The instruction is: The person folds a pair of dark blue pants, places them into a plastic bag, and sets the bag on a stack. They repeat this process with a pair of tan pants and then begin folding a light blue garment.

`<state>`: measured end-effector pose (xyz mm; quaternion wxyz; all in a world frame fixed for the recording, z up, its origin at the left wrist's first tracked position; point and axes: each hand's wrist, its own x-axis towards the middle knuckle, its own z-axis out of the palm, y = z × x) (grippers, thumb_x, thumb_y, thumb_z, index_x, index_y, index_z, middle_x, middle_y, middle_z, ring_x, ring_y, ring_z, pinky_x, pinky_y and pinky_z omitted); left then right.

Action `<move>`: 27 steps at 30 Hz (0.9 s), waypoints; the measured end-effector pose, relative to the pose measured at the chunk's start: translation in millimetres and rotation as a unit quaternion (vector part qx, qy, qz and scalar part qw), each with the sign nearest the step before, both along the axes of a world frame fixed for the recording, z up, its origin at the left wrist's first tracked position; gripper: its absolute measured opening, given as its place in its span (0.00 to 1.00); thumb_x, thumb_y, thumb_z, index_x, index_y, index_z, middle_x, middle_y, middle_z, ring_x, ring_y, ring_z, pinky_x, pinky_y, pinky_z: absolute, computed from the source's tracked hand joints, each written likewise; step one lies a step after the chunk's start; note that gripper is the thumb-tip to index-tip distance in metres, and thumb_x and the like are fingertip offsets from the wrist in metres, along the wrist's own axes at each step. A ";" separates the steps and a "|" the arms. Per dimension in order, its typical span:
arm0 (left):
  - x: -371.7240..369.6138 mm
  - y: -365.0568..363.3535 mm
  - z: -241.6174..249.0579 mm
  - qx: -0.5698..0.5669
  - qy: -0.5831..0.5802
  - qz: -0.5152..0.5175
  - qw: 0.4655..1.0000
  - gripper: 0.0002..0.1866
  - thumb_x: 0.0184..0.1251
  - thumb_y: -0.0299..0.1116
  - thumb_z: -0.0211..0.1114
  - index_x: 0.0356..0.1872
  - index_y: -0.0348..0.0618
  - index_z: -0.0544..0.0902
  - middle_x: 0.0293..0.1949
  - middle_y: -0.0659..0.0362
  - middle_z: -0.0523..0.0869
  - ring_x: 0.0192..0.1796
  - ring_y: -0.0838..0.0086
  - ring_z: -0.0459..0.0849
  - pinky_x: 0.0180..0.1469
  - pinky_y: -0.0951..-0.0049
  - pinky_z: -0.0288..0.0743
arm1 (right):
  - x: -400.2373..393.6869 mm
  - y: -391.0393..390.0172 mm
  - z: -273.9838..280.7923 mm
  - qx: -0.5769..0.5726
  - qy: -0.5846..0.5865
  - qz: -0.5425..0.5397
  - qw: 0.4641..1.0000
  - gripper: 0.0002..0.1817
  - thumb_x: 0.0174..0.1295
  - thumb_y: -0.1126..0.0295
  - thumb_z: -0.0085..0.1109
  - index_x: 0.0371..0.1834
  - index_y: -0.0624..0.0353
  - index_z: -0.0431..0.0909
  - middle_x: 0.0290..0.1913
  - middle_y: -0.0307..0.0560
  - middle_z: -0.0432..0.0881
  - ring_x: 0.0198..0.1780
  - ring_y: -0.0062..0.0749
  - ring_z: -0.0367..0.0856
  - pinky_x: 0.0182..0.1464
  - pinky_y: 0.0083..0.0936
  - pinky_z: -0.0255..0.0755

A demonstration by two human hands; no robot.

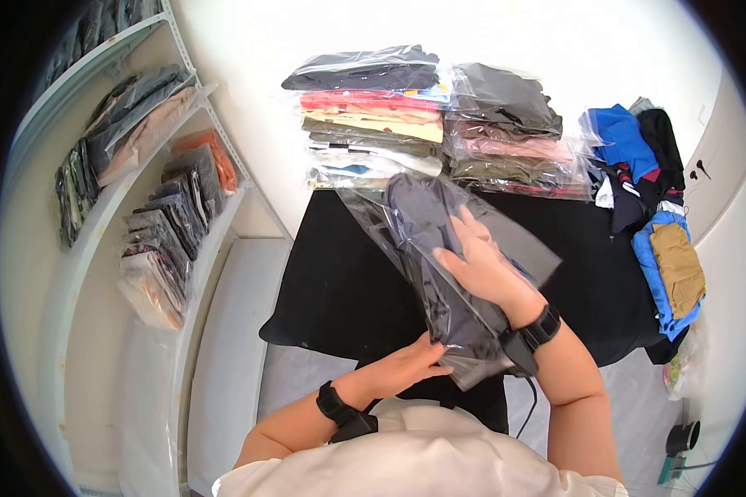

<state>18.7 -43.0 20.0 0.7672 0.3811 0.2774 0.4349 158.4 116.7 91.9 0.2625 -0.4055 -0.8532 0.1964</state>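
A dark folded garment [439, 248] in a clear plastic bag [532, 248] lies slantwise over the near part of the black-covered table [331, 273]. My right hand [481, 257] rests on top of the bagged garment, fingers spread and pointing up and left. At the bag's near end, my left hand [410, 364] touches its lower left corner, the thumb and fingers apart with part of them hidden by the plastic. Both wrists wear black straps.
Two stacks of bagged clothes, a left one [373, 124] and a right one [514, 132], stand at the table's back. Loose blue and black clothes [626, 145] and a tan folded garment [678, 261] lie at the right. Shelves [211, 219] with bagged clothes stand at the left.
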 end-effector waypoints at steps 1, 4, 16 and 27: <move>-3.4 -2.8 -2.9 -0.002 0.000 -0.001 1.000 0.28 0.85 0.41 0.41 0.78 0.41 0.52 0.73 0.55 0.65 0.76 0.68 0.63 0.76 0.57 0.60 | 1.3 -3.8 -2.4 -0.002 0.000 -0.001 1.000 0.33 0.68 0.58 0.58 0.67 0.73 0.67 0.73 0.71 0.63 0.75 0.67 0.57 0.75 0.48 0.54; -17.3 -10.0 -7.9 0.046 0.113 0.007 0.993 0.30 0.81 0.43 0.53 0.75 0.38 0.60 0.69 0.55 0.71 0.67 0.70 0.73 0.68 0.63 0.70 | 12.9 -11.7 -4.5 0.010 -0.044 0.155 0.987 0.42 0.67 0.48 0.62 0.73 0.70 0.62 0.77 0.68 0.58 0.79 0.60 0.53 0.77 0.43 0.51; -64.2 -20.2 -13.5 -0.012 0.290 0.017 0.957 0.18 0.79 0.44 0.57 0.48 0.37 0.83 0.46 0.55 0.89 0.47 0.72 0.88 0.51 0.70 0.80 | 6.2 -42.5 -41.6 0.058 -0.036 0.136 0.988 0.31 0.65 0.62 0.63 0.67 0.69 0.69 0.74 0.64 0.62 0.75 0.58 0.61 0.73 0.44 0.61; -53.4 37.6 47.6 0.486 0.592 0.298 0.569 0.24 0.67 0.38 0.67 0.61 0.40 0.79 0.64 0.47 0.79 0.68 0.50 0.74 0.69 0.55 0.67 | -39.4 22.1 -35.3 0.272 -0.142 0.171 0.936 0.28 0.66 0.65 0.58 0.68 0.64 0.70 0.74 0.54 0.65 0.77 0.50 0.60 0.76 0.45 0.56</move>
